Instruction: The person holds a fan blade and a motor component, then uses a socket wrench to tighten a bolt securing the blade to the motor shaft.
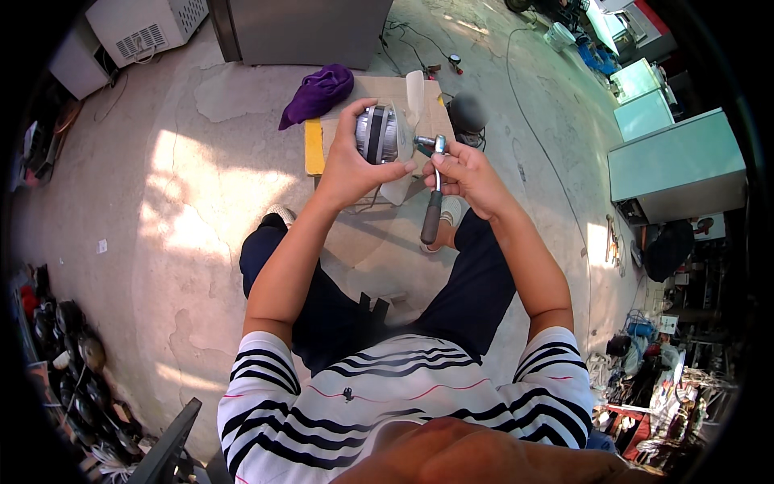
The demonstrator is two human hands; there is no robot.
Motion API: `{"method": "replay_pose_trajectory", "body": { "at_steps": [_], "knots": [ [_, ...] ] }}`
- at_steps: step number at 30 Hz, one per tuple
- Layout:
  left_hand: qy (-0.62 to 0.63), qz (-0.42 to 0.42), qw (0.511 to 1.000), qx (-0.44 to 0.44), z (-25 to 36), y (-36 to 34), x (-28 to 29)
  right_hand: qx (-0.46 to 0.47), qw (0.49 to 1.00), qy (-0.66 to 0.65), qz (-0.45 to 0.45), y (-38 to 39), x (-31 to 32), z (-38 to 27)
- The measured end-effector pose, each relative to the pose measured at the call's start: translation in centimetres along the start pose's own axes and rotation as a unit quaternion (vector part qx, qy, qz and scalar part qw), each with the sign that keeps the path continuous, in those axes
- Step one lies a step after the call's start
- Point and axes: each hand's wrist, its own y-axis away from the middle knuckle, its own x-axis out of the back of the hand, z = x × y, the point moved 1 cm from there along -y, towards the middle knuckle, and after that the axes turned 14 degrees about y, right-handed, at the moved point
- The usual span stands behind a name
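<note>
My left hand [355,165] is wrapped round a small electric motor [376,135], a silvery cylinder with a black band, tilted on its side. A whitish fan blade [414,95] sticks up at the motor's right end, and another pale blade [394,190] points down. In my right hand [468,173] is a ratchet wrench [436,181] with a dark grip hanging downward. Its head and socket point left at the centre of the fan, where my fingers partly hide the contact. Beneath lies a cardboard-topped stand [329,129] with a yellow edge.
A purple cloth [322,90] lies on the stand's far left corner. Beside its right edge is a dark round object [468,113]. A grey cabinet [298,32] stands beyond. Cables [526,105] trail over the concrete floor. Piled parts [72,363] line the left, with appliances [677,173] to the right.
</note>
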Motion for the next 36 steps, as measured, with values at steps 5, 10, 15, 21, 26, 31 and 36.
{"method": "replay_pose_trajectory", "body": {
  "at_steps": [5,10,15,21,26,31,36],
  "knots": [
    [-0.082,-0.013,0.988,-0.133,-0.5,0.1,0.0,-0.026,0.983,-0.154,-0.099,-0.5,1.7,0.3],
    [-0.11,-0.025,0.976,-0.188,0.0,0.3,-0.2,-0.033,0.976,-0.172,-0.132,-0.5,2.3,0.5],
    [-0.122,-0.023,0.975,-0.185,-0.1,0.5,-0.2,-0.031,0.999,0.0,-0.037,0.2,1.2,0.4],
    [-0.066,0.003,0.992,-0.11,-0.8,0.3,0.0,0.075,0.993,0.093,0.011,0.1,0.4,0.5],
    [0.056,0.014,0.998,0.004,0.4,0.3,-0.2,0.158,0.973,0.159,0.054,0.0,-0.2,0.5],
    [0.09,0.019,0.996,0.019,0.0,0.2,0.0,0.198,0.922,0.307,0.13,0.1,-0.4,0.4],
    [0.117,0.011,0.992,0.048,-0.6,0.1,0.2,0.275,0.808,0.476,0.213,0.3,-0.3,0.2]
  ]
}}
